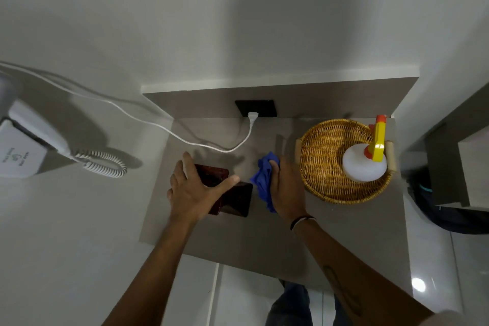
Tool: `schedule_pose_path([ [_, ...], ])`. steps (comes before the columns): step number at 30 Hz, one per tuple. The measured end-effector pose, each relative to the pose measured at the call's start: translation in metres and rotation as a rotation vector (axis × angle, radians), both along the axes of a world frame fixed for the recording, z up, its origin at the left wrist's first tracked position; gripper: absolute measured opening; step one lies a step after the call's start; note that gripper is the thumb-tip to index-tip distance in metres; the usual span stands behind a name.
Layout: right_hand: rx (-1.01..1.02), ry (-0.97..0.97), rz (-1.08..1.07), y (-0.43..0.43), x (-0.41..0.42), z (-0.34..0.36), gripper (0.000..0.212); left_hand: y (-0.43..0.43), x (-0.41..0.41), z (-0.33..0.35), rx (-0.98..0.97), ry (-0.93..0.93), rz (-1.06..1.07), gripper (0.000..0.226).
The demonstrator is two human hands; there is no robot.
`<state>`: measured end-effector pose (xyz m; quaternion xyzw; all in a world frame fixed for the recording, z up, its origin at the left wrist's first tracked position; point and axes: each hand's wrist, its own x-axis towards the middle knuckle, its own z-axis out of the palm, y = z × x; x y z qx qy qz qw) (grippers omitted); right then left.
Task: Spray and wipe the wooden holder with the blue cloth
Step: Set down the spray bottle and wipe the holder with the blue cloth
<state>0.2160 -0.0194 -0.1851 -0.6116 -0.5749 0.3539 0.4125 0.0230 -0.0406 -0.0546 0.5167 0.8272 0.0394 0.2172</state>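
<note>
Wooden holder (232,200), dark reddish-brown, glossy, box-shaped, sits on the grey countertop (264,241) a little left of centre, well short of the back wall. Left hand (193,190) lies spread over its left and top faces, fingers apart, thumb reaching across toward the right; a steadying hold rather than a lift, as far as can be judged. Right hand (285,190) is closed around a bunched blue cloth (264,180), which hangs just beside the holder's right edge; whether cloth and wood touch cannot be told from here. White plastic spray bottle (365,164) with yellow and orange trigger head stands in the round woven wicker basket (322,167) to the right, near the cloth hand but in neither hand. Reading: bottle parked, cloth in hand, holder braced, so this looks like the wiping stage. No wet sheen or droplets can be made out on the wood, so spraying cannot be confirmed. Left to do, by this view: pass the cloth over the holder's faces. White cable (158,124) runs across the back of the counter to a black wall socket (255,108), clear of the work.
</note>
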Motion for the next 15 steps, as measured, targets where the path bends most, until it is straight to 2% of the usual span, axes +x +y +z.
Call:
schedule_pose_path([
  [4,-0.028,0.086,-0.048,-0.01,0.006,-0.006,0.044,-0.002,-0.039,0.005,-0.073,0.107,-0.645,0.158],
  [6,-0.022,0.112,-0.049,-0.015,0.006,-0.007,0.041,-0.002,-0.048,0.001,-0.037,0.164,-0.791,0.151],
  [9,-0.002,0.142,-0.024,-0.018,0.0,-0.006,0.032,0.004,-0.053,-0.006,0.099,0.218,-0.866,0.134],
  [12,-0.005,0.189,0.015,-0.016,-0.012,0.0,0.038,0.005,-0.05,-0.012,0.105,0.129,-0.794,0.131],
  [15,0.028,0.247,0.033,-0.011,-0.025,0.013,0.033,0.002,-0.05,-0.022,0.157,0.06,-0.719,0.114],
])
